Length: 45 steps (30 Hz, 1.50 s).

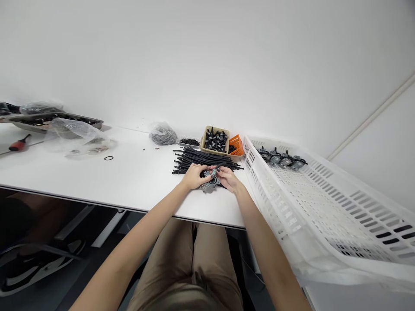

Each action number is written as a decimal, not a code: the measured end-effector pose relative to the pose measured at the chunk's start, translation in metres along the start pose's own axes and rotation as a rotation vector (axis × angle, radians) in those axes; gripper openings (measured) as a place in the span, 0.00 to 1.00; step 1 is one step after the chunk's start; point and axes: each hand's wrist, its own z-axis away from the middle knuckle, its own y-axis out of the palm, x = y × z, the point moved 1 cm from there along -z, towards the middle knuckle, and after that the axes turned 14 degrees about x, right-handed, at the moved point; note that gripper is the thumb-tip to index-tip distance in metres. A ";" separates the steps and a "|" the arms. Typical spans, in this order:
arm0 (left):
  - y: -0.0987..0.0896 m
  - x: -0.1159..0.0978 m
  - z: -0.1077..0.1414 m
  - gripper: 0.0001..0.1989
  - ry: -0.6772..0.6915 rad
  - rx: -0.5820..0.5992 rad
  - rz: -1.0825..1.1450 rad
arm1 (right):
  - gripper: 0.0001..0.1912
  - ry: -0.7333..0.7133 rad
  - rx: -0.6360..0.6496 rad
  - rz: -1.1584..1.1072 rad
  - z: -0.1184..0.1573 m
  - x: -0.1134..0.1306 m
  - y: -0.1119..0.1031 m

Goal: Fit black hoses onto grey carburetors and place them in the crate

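Observation:
Over the white table's front part I hold a small grey metal carburetor point(209, 186) with a round bore. My left hand point(194, 176) is closed on its left side, thumb on top. On the other side, my right hand point(228, 179) grips its upper part with the fingertips, where a short black piece sticks up. What exactly the right fingertips press is too small to tell. Right behind the hands lies a pile of black rubber hoses point(186, 160).
A cream basket point(202, 146) of black-and-metal parts stands behind the hoses, beside an orange basket point(239, 146). At right, a large white crate point(292, 203) holds several carburetors point(285, 160). Leftward are plastic bags point(164, 134), a black ring point(108, 158), a metal tray point(97, 124) and a red-handled screwdriver point(18, 145).

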 end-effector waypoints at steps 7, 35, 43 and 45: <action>-0.001 0.002 0.000 0.16 0.033 0.011 0.090 | 0.18 -0.003 -0.036 0.043 0.000 -0.002 0.002; -0.002 0.001 0.000 0.16 0.017 0.019 0.074 | 0.16 -0.103 -0.119 -0.001 0.001 0.008 0.003; -0.002 0.002 0.000 0.16 0.022 0.035 0.065 | 0.17 -0.091 -0.160 0.036 -0.003 0.003 0.001; -0.002 0.002 0.000 0.16 0.017 0.037 0.061 | 0.17 -0.093 -0.153 0.023 -0.003 0.002 0.001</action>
